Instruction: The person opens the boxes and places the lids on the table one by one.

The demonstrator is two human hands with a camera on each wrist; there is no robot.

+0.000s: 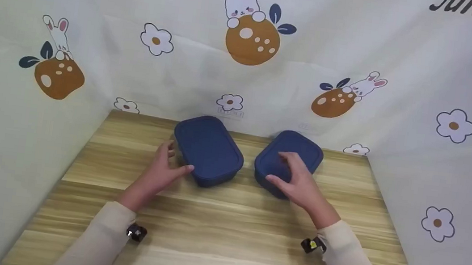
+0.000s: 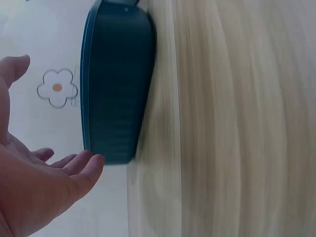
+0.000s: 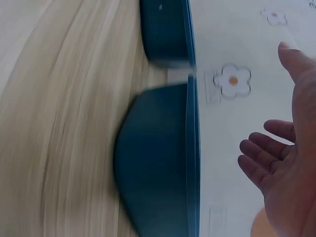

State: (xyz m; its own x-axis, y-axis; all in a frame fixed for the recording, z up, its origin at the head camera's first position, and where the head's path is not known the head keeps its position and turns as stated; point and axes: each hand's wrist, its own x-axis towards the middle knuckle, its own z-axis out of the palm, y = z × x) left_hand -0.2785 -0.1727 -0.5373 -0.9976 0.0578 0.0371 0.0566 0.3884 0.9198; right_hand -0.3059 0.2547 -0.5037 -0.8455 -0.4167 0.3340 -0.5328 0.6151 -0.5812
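Two dark blue lidded boxes with rounded corners stand side by side on the table, each turned at an angle. Beside the left box (image 1: pixel 209 147) is my left hand (image 1: pixel 161 170), thumb near its front corner and fingers along its left side. In the left wrist view that hand (image 2: pixel 49 182) is spread near the end of the box (image 2: pixel 118 84); whether it touches cannot be told. My right hand (image 1: pixel 299 183) hovers over the right box (image 1: pixel 280 153), thumb and fingers apart. The right wrist view shows this hand (image 3: pixel 291 148) above the box's (image 3: pixel 158 158) lid level, holding nothing.
The wood-grain table (image 1: pixel 223 239) meets a pale cloth backdrop (image 1: pixel 170 79) printed with rabbits, oranges and flowers right behind the boxes. Cloth walls also rise at left and right. A narrow gap separates the boxes. Small black cameras (image 1: pixel 136 232) sit on both wrists.
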